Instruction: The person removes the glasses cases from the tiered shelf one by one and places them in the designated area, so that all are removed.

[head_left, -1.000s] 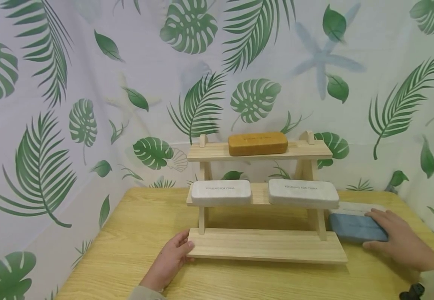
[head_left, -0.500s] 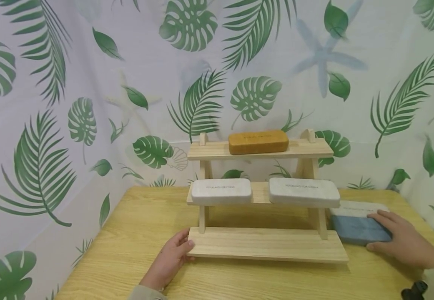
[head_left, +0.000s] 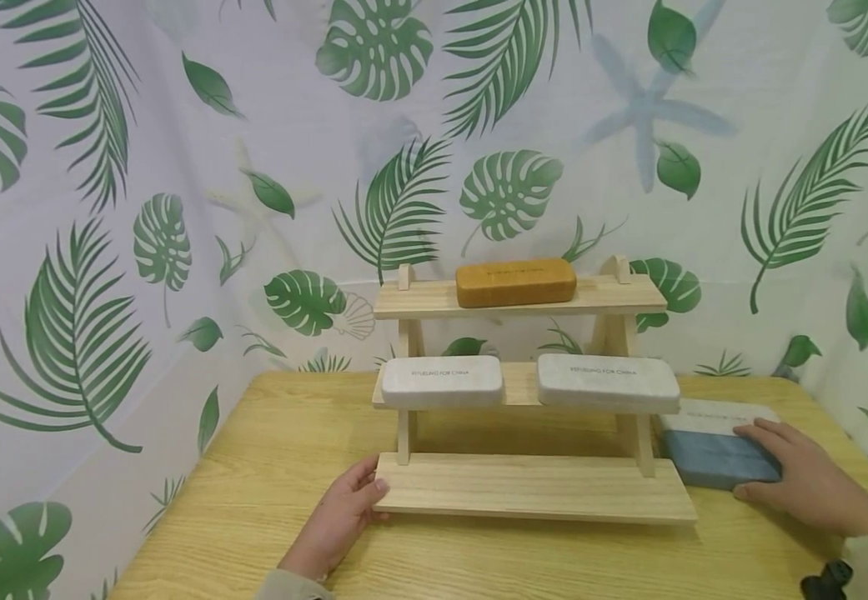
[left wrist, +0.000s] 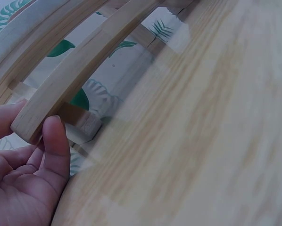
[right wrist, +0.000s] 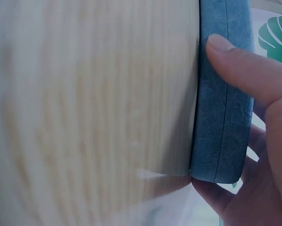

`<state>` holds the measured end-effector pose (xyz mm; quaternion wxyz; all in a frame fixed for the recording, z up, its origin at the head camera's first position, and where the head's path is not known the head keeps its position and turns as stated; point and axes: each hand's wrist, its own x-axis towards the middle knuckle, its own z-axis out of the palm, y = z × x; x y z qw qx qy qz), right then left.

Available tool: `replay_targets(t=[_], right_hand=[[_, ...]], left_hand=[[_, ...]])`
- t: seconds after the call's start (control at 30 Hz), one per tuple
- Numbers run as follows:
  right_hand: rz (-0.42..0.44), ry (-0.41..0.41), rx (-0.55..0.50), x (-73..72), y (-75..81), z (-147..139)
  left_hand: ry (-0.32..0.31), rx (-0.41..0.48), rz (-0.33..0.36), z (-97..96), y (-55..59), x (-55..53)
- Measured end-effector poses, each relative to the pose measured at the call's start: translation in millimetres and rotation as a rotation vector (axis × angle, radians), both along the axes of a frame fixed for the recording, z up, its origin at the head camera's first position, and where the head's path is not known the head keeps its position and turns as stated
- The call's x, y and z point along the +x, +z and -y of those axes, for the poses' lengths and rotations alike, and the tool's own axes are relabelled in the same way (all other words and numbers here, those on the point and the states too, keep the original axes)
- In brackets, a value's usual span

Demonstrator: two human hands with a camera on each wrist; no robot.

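My left hand (head_left: 343, 512) pinches the left end of the bottom board of a three-tier wooden display stand (head_left: 534, 487). In the left wrist view, thumb and fingers (left wrist: 56, 141) close on that board's end. On the right, my right hand (head_left: 805, 471) holds a blue glasses case (head_left: 719, 458) that lies flat on the table. The right wrist view has the thumb (right wrist: 226, 49) along the side of the blue case (right wrist: 221, 117), with fingers around its end. A white glasses case (head_left: 726, 414) lies just behind the blue one, partly hidden by the stand and hand.
An orange glasses case (head_left: 516, 283) sits on the top tier. Two white cases, a left one (head_left: 441, 383) and a right one (head_left: 606, 383), rest on the middle tier. The wooden table (head_left: 283, 433) meets leaf-patterned cloth walls (head_left: 268, 125) behind and at both sides.
The blue case and my right hand have shifted slightly rightward and toward me, and more of the white case behind shows. My left hand keeps its hold on the stand.
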<state>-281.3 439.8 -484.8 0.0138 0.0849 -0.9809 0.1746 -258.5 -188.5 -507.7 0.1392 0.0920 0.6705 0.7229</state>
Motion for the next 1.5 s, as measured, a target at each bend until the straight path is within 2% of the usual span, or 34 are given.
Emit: replay_targets(t=[0.33, 0.57, 0.9, 1.03, 1.33, 1.5], right_hand=[[0.055, 0.01, -0.117, 3.2, 6.0, 4], [0.05, -0.004, -0.134, 8.1, 24.8, 15], [-0.044, 0.04, -0.153, 16.0, 54.4, 43], [-0.092, 0.075, -0.162, 18.8, 60.4, 51], [-0.137, 0.104, -0.169, 21.1, 72.1, 63], [-0.198, 0.14, -0.17, 22.2, 79.4, 71]], left_hand=[[0.008, -0.011, 0.008, 0.2, 0.8, 1.5], [0.007, -0.006, 0.012, -0.1, 1.7, -0.2], [0.005, -0.015, 0.016, -0.3, 1.2, -0.2], [0.007, -0.02, 0.017, -0.6, 1.3, 0.8], [0.012, -0.017, 0.018, -1.4, 0.1, 0.1], [0.011, -0.01, 0.019, -1.9, -0.3, -1.1]])
